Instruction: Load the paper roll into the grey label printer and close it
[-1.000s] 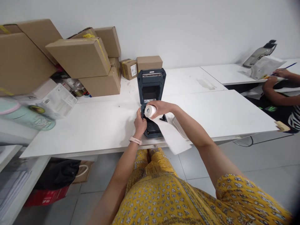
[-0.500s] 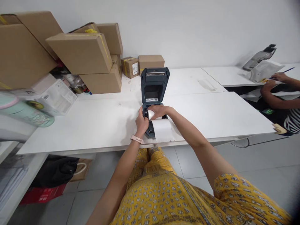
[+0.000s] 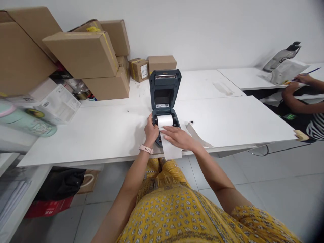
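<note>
Widely open printer (image 3: 169,108), white roll (image 3: 165,120) inside

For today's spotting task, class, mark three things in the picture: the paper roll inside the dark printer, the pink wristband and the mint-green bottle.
Paper roll (image 3: 165,120): head view, on its curved white face.
Pink wristband (image 3: 146,149): head view, on its strap.
Mint-green bottle (image 3: 29,122): head view, on its side.
</note>
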